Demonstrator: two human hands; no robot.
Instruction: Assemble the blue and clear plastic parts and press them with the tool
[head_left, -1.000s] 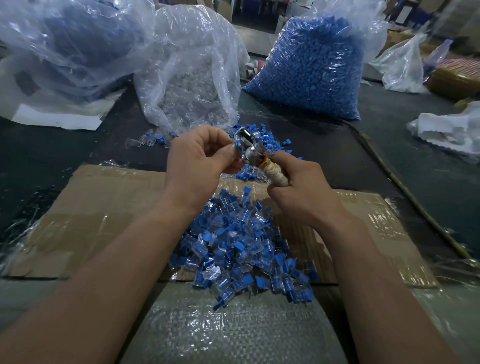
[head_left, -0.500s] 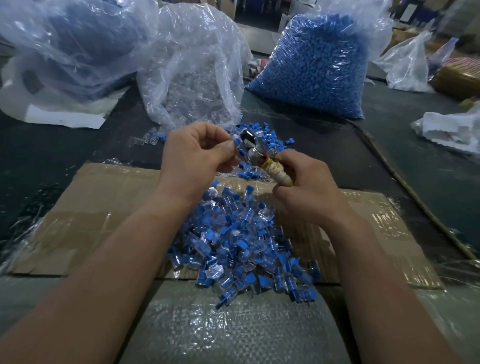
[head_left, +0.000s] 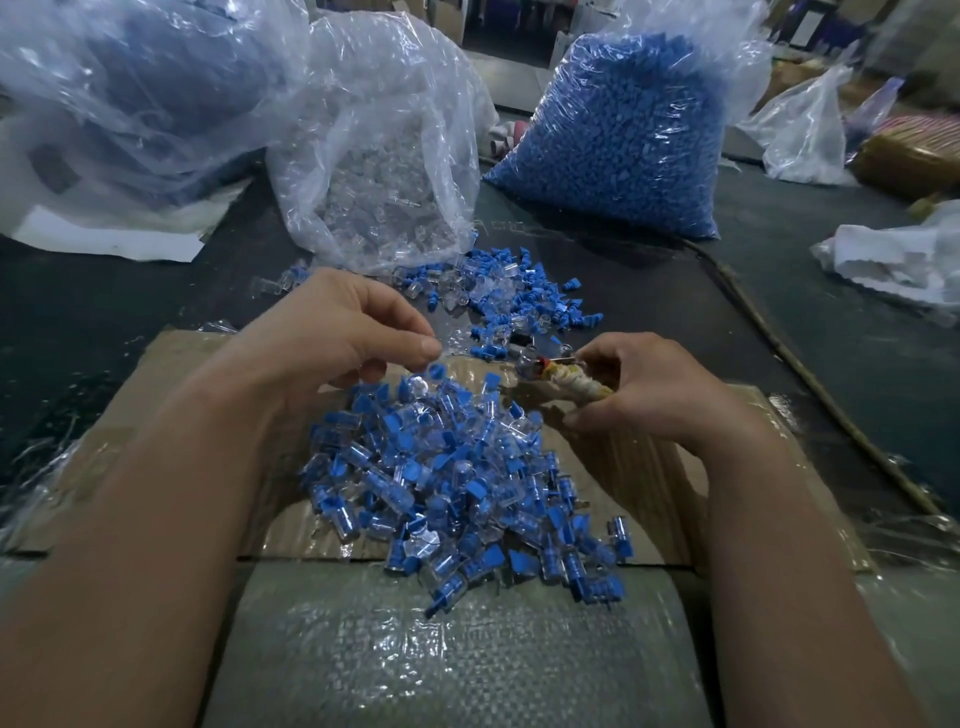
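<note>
We see from one head-worn camera, looking forward and down, close above the pile of assembled parts (head_left: 457, 478).

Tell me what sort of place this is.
Probably a small factory assembly bench: a big clear bag of blue plastic parts, another bag of clear plastic parts, and a heap of assembled blue-and-clear pieces on flat brown cardboard. The right hand grips a cloth-wrapped pressing tool.

cardboard sheet (head_left: 649, 483) on dark table (head_left: 104, 322) | white board (head_left: 114, 241) far left | thin stick (head_left: 831, 404) right
</note>
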